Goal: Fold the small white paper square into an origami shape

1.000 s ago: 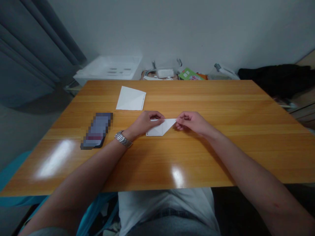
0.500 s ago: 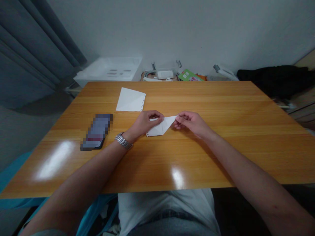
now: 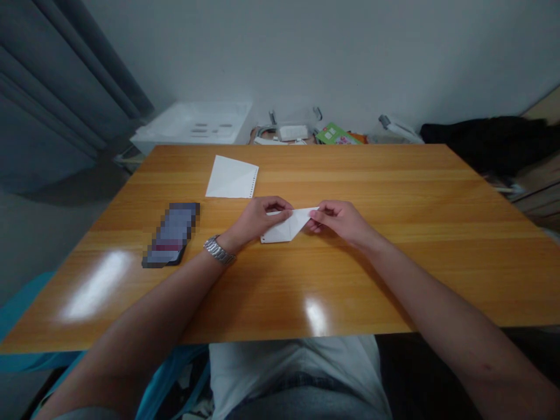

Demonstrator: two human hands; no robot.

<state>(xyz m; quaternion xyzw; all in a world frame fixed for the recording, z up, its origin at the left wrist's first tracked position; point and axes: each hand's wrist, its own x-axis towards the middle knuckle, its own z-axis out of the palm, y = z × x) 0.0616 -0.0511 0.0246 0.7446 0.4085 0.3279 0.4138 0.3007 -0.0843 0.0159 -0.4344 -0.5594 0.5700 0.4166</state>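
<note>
A small folded sheet of white paper (image 3: pixel 280 232) is between my hands, low over the middle of the table. It shows a crease down its middle and a punched hole at its lower left corner. My left hand (image 3: pixel 266 217) pinches its upper edge, thumb on top, with a metal watch on the wrist. At the paper's pointed right end, my right hand (image 3: pixel 335 217) grips the tip between thumb and fingers. Beyond my left hand lies a flat white sheet (image 3: pixel 231 177) with a perforated right edge.
A phone (image 3: pixel 172 233), its screen blurred, lies on the wooden table (image 3: pixel 394 280) to the left. Behind the far edge stand a white tray (image 3: pixel 192 122), cables, and a green booklet (image 3: pixel 336 134). Dark cloth (image 3: pixel 485 140) lies at the back right.
My right thumb and fingers have shifted slightly along the paper's right tip, which now sits a little farther right and flatter. My left hand has hardly moved.
</note>
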